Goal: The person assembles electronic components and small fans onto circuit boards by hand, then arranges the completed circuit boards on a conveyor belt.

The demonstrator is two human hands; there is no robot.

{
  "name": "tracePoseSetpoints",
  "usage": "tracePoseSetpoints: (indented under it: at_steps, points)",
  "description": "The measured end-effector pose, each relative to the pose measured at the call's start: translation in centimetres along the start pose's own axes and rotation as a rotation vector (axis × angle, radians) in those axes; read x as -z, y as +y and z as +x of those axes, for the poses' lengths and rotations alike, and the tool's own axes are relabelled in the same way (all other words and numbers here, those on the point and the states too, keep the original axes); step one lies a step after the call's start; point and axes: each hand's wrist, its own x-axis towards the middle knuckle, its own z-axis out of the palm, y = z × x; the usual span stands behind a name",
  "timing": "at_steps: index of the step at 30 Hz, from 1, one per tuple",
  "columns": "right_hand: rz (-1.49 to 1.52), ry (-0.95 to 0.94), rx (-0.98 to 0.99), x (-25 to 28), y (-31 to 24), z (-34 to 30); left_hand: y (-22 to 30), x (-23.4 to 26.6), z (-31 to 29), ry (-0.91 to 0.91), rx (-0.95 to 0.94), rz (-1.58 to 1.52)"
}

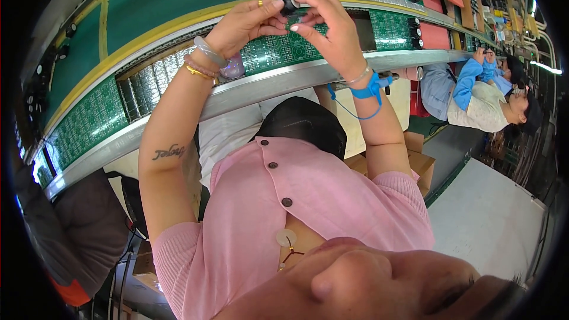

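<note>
Left hand (249,21): in the head view, thumb and fingers are pinched on the black part (288,7).
Right hand (330,25): 1 finger is bent at the part's pale end, thumb lower down; I cannot tell if it grips.
Black part: up between the 2 hands, over the green boards (275,49).
Small green piece (293,22): just under the part; I cannot tell if they join.
Good grip: a soft pinch with the tips should stop slips.
Blue strap (368,88): on the right wrist; its cord is best kept off the boards.
</note>
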Motion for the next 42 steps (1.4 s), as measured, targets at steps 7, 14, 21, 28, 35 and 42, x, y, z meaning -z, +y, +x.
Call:
tracePoseSetpoints:
  at_steps: [7,14,21,28,35,42]
  points:
    - [-0.023,-0.011,-0.129,2.7,-0.8,-2.2,2.0,-1.5,1.6,-0.187,0.173,0.211]
    - [-0.363,-0.093,-0.293,5.9,1.5,-4.6,4.4,-1.2,2.1,0.159,-0.295,0.865]
    - [-0.523,-0.111,-0.238,4.4,2.9,-4.1,4.3,-0.8,1.1,0.267,-0.171,0.348]
    - [-0.588,-0.122,-0.206,3.9,2.8,-3.7,3.6,-0.8,-0.9,0.295,-0.100,0.086]
    - [-0.568,-0.073,-0.187,3.6,3.0,-4.2,2.7,-0.5,-1.6,0.226,-0.087,0.018]
    - [-0.586,-0.135,-0.146,3.5,3.0,-3.5,-2.3,3.3,2.6,-0.589,-0.774,-0.214]
